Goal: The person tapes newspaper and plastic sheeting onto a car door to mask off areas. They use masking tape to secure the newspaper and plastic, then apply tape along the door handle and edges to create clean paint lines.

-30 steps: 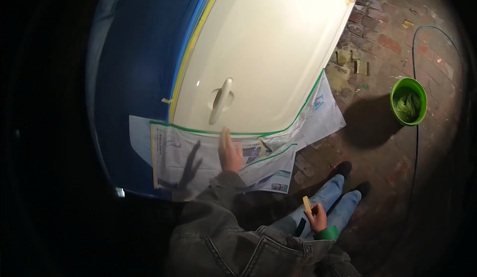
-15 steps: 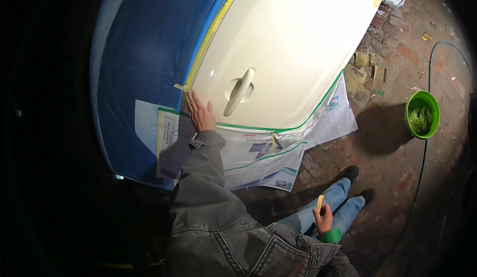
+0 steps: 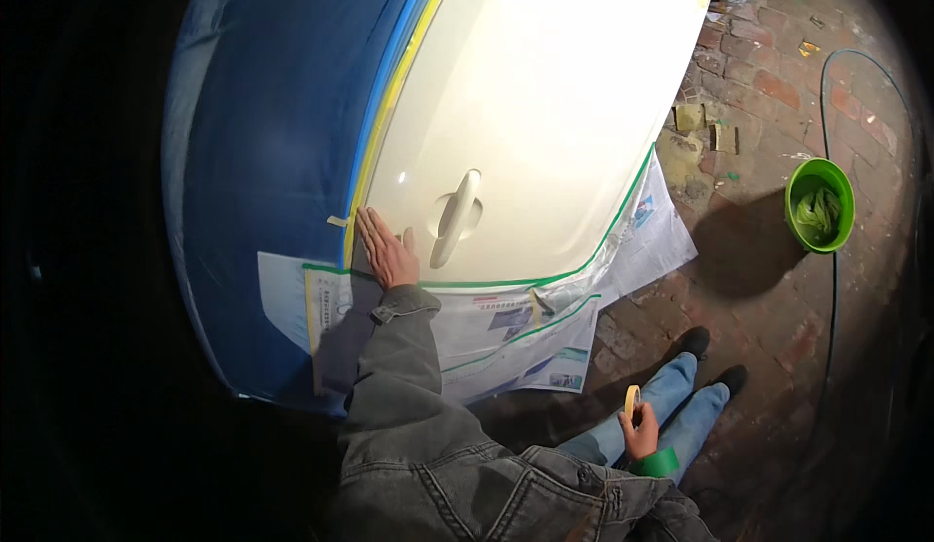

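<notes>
My left hand (image 3: 387,250) lies flat, fingers spread, on the cream car door (image 3: 545,104), just left of the door handle (image 3: 455,219) and beside the yellow and blue tape lines (image 3: 384,124). Under my palm runs a green tape line (image 3: 506,281) that holds newspaper sheets (image 3: 506,333) along the door's lower edge. My right hand (image 3: 642,435) hangs low by my knees and grips a small roll of yellow masking tape (image 3: 631,402). A green roll (image 3: 658,462) sits around that wrist.
Blue plastic film (image 3: 263,153) covers the car body left of the door. A green bucket (image 3: 819,206) stands on the brick floor (image 3: 769,289) at right, with a dark hose (image 3: 827,85) curving past it. Small sanding blocks (image 3: 705,128) lie near the door's far edge.
My left hand has slid left and up from the newspaper below the green tape onto the door beside the handle. My right hand stays low with the tape roll.
</notes>
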Demonstrator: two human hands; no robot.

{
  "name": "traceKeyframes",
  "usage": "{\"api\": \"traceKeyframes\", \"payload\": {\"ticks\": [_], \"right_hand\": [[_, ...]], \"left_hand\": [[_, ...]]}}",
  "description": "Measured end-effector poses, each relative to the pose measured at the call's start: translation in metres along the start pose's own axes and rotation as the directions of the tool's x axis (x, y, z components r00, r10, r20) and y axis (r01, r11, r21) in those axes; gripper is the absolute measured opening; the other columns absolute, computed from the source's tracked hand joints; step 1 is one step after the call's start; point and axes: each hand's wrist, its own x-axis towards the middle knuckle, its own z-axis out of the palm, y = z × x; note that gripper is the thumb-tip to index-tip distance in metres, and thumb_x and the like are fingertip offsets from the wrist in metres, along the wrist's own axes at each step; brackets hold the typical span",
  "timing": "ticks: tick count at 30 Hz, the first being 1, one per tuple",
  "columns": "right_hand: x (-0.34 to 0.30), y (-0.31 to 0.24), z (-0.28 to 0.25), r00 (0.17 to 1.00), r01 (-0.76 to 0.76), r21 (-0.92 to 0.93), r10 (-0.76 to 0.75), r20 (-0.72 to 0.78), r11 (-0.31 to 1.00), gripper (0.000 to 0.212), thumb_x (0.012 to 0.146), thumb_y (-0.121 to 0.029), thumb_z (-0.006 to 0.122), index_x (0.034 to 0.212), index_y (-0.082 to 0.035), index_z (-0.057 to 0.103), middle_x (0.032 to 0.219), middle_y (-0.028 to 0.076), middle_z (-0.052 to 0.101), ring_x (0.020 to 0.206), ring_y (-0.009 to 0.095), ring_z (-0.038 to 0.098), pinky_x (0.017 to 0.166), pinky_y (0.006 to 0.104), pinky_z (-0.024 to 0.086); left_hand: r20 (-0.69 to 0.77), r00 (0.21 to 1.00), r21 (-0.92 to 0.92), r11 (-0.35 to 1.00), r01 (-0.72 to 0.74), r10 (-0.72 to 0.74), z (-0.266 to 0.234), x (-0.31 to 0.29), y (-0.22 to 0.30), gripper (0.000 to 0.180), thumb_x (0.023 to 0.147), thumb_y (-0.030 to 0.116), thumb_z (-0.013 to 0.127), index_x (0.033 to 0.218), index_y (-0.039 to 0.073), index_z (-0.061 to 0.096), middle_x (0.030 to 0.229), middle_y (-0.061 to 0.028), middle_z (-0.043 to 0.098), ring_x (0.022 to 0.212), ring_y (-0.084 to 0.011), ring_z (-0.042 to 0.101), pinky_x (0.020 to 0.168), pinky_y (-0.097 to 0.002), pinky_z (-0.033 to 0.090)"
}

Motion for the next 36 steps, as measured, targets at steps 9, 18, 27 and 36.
{"api": "traceKeyframes", "payload": {"ticks": [9,18,27,36], "right_hand": [[0.040,-0.037,0.010,0.999,-0.036,-0.024,0.035,-0.036,0.999,0.030,0.082,-0.015,0.072,0.092,-0.003,0.047,0.078,0.015,0.055,0.069,0.028,0.057,0.066,0.0368,0.045],[0.086,-0.071,0.012,0.999,-0.028,0.084,0.031,-0.038,0.996,0.029,0.083,-0.013,0.071,0.095,0.000,0.048,0.080,0.017,0.056,0.074,0.027,0.059,0.068,0.0351,0.045],[0.155,-0.105,-0.031,0.998,-0.021,0.084,0.026,-0.053,0.996,0.029,0.083,-0.012,0.070,0.096,-0.001,0.047,0.081,0.015,0.056,0.072,0.025,0.058,0.068,0.0341,0.045],[0.209,-0.158,-0.089,0.993,-0.012,0.132,0.027,-0.113,0.991,0.028,0.081,-0.013,0.072,0.093,-0.003,0.050,0.077,0.015,0.057,0.068,0.029,0.058,0.064,0.0356,0.046]], "left_hand": [[-0.025,0.996,-0.075,0.993,-0.087,0.085,0.004,0.044,0.023,0.078,0.090,0.023,0.059,0.147,-0.006,0.015,0.154,-0.0236,0.017,0.144,-0.0360,0.015,0.118,-0.0434,0.015],[-0.103,0.968,0.032,0.974,-0.226,0.228,0.003,0.140,0.087,0.081,0.085,0.027,0.067,0.145,-0.006,0.023,0.152,-0.0226,0.025,0.143,-0.0329,0.021,0.118,-0.0384,0.018],[-0.120,0.937,0.051,0.945,-0.324,0.328,0.004,0.240,0.160,0.083,0.086,0.032,0.067,0.146,-0.004,0.023,0.152,-0.0218,0.025,0.143,-0.0320,0.022,0.118,-0.0378,0.018],[-0.093,0.932,0.069,0.936,-0.346,0.351,0.005,0.325,0.241,0.075,0.093,0.032,0.056,0.147,-0.005,0.018,0.153,-0.0229,0.022,0.143,-0.0343,0.019,0.118,-0.0412,0.019]]}}
